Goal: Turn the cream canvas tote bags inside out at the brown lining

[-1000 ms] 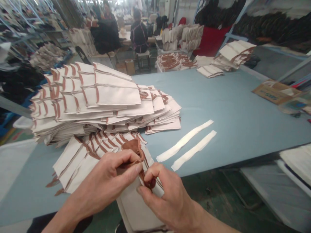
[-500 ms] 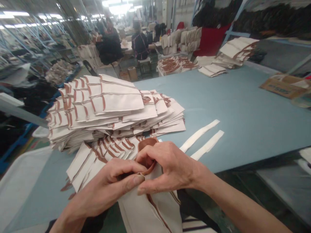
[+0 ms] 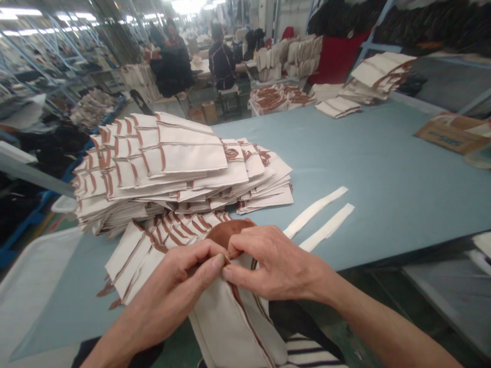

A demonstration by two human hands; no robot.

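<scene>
Both hands pinch the brown-trimmed top edge of a cream fabric bag (image 3: 230, 327) that hangs over the near edge of the blue table (image 3: 383, 168). My left hand (image 3: 176, 286) grips the rim from the left, fingers closed. My right hand (image 3: 272, 263) grips the brown rim (image 3: 226, 231) from the right, thumb and fingers pressed on it. Right behind my hands lies a fanned row of similar cream bags (image 3: 153, 245) with brown straps. A tall stack of the same bags (image 3: 164, 168) sits further back.
Two white fabric strips (image 3: 318, 214) lie to the right of my hands. A cardboard box (image 3: 448, 133) sits at the right edge. More bag piles (image 3: 372, 76) are at the far end. People sit working in the background (image 3: 222, 61).
My right hand rose from below the bag's rim to grip it from the right side. The bag's brown opening spread wider and the bag hangs lower over the table edge.
</scene>
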